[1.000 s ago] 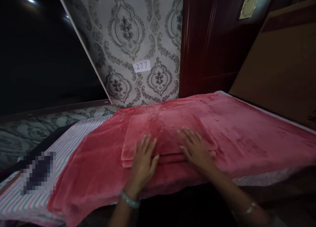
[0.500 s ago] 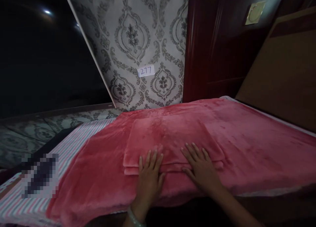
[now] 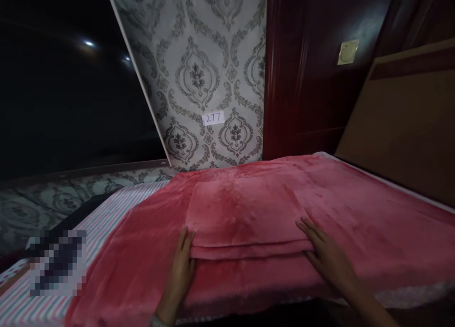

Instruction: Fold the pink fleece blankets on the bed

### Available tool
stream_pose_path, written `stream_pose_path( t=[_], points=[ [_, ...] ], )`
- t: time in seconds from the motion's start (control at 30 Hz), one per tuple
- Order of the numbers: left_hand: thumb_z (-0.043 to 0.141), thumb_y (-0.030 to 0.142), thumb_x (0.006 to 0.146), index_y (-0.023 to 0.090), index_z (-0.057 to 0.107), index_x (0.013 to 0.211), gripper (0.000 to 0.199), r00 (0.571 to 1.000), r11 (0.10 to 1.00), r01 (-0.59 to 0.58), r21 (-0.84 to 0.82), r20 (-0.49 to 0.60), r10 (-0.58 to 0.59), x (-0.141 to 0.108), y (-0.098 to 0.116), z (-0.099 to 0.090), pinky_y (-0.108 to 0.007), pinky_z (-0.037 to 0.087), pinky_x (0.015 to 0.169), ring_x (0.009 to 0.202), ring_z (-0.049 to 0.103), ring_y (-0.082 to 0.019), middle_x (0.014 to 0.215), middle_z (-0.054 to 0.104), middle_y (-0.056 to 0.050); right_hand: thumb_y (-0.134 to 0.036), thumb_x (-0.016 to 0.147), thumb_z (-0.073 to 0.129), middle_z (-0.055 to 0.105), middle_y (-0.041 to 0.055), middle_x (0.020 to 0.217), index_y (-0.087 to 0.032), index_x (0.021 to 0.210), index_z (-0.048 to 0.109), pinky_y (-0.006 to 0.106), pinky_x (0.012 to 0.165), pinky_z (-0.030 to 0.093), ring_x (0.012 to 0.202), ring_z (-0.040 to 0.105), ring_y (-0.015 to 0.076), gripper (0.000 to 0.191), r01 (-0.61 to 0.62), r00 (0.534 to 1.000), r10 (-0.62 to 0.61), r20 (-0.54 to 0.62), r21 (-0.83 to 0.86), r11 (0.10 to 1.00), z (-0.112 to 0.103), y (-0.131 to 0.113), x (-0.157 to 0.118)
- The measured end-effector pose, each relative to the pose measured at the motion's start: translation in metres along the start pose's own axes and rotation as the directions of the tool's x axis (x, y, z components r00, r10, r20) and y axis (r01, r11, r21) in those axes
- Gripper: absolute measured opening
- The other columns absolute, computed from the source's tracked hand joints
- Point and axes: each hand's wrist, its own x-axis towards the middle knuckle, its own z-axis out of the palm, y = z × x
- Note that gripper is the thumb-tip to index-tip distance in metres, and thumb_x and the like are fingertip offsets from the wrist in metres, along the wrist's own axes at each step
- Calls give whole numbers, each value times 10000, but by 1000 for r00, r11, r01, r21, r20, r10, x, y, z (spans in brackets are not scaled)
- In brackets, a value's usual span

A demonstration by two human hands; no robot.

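Note:
A folded pink plush cloth (image 3: 241,213) lies in a neat flat rectangle, its stacked layers showing along the front edge. Beneath it spreads a larger plush blanket (image 3: 142,265) of the same pink. At the folded cloth's front left corner, my left hand (image 3: 181,265) touches the side edge with fingers stretched out. My right hand (image 3: 327,251) rests on the front right corner, fingers extended on top and thumb by the front edge. Neither hand visibly grips the cloth.
A striped sheet (image 3: 124,199) shows left of the blanket. Behind stand a large dark screen (image 3: 71,95), patterned wallpaper (image 3: 199,80) with a paper label (image 3: 213,118) reading 277, and dark red wood panelling (image 3: 302,80). A brown board (image 3: 408,123) leans at right.
Both hands have moved apart, from the front middle of the folded cloth outward to its left and right front corners. The camera view has tilted up slightly.

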Motion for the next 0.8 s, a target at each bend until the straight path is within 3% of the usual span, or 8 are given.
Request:
stream_pose_path(
  t=[0.13, 0.27, 0.47, 0.8],
  points=[
    [420, 113, 826, 196, 652, 1253, 493, 997, 996, 6, -89, -82, -13, -3, -10, 8, -487, 505, 1077, 1242, 618, -255, 1339, 647, -127, -182, 853, 437, 579, 99, 1405, -217, 1393, 545, 413, 992, 536, 1262, 576, 248, 551, -27, 999, 28, -22, 55, 998, 6, 0, -1],
    [428, 125, 813, 214, 696, 1190, 472, 994, 991, 22, -131, -108, -36, -2, -16, 11, -471, 533, 1048, 1188, 654, -248, 1261, 697, -103, -184, 830, 434, 601, 92, 1379, -227, 1328, 609, 437, 1005, 529, 1254, 581, 256, 529, -106, 994, 109, -18, 120, 987, 10, 3, -2],
    [413, 126, 813, 175, 695, 1201, 483, 990, 988, -24, -155, -144, 1, -2, -26, 22, -452, 534, 1041, 1212, 638, -249, 1309, 667, -131, -231, 813, 466, 600, 87, 1384, -224, 1306, 639, 438, 1072, 477, 1290, 552, 255, 522, -202, 979, 195, 53, 218, 955, 12, 7, -1],
    [409, 181, 864, 176, 669, 1249, 465, 985, 983, -1, -183, -167, -31, -9, -44, 39, -521, 499, 1074, 1251, 608, -287, 1350, 637, -141, -247, 788, 445, 621, 93, 1359, -203, 1284, 665, 438, 1057, 492, 1274, 569, 259, 545, -213, 977, 207, 48, 235, 948, 17, 10, 0]
  ],
)
